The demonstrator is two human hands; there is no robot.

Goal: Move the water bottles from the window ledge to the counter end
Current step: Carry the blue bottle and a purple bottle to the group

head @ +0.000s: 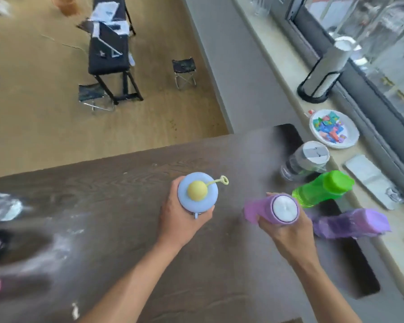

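My left hand point(180, 220) grips a pale blue bottle point(197, 193) with a yellow knob lid, held upright over the dark wooden counter point(117, 206). My right hand point(287, 231) grips a purple bottle point(261, 209) with a white cap, seen from above. To the right a green bottle point(322, 188), a second purple bottle point(352, 223) and a clear bottle point(306, 160) with a white lid stand by the counter's right edge, next to the beige window ledge point(287, 87).
On the ledge are a plate of coloured wrapped sweets point(334, 129), a paper-towel roll in a black holder point(324, 73) and a flat white tray point(373, 180). Blurred clear and pink items lie at the counter's left. Beyond the counter, a black table and folding stools stand on the floor.
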